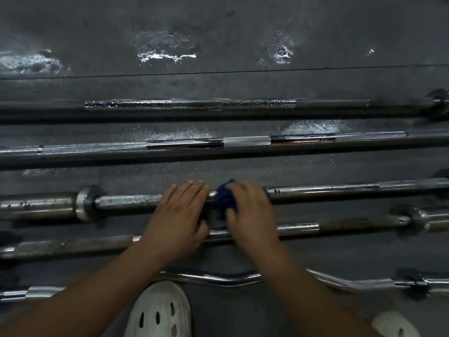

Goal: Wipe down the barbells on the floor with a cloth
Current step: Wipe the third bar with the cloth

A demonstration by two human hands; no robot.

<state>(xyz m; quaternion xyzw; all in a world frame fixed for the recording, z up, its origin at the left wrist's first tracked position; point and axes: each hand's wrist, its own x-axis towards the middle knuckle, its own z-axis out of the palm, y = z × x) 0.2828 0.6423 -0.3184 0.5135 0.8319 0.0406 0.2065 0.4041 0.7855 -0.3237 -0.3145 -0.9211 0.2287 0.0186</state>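
White perforated clogs (pixel 160 312) sit closest, at the bottom edge, one plainly shown and the toe of a second at the lower right; they suggest the person is crouched or bent low over the work, within arm's reach of the bars.

Largest in view is the dark floor (pixel 218 32), patchy with wet sheen at the far side. On it lie five bars in rough parallel rows running left to right, probably set out so each can be reached in turn. Farthest is a bar (pixel 189 104) with speckled droplets or pitting; next a knurled bar (pixel 246 142) with glossy dark bands. The third bar (pixel 126 200), with a collar toward its left, is the one being worked on. Closer lies a dull, rusty-looking fourth bar (pixel 298 228), and nearest, a curl bar (pixel 218 279) with its wavy shaft.

Both forearms reach over the nearer two bars to the third. The left hand (pixel 179 215) lies flat with fingers straight and together, pressing on the shaft, likely to stop it rolling. Just to its right, almost touching, the right hand (pixel 252 210) curls around a bunched dark blue cloth (pixel 224 197), clamping it on the same shaft. The cloth peeks out between the two hands, wrapped over the bar's top, so a sideways stroke would rub the metal.
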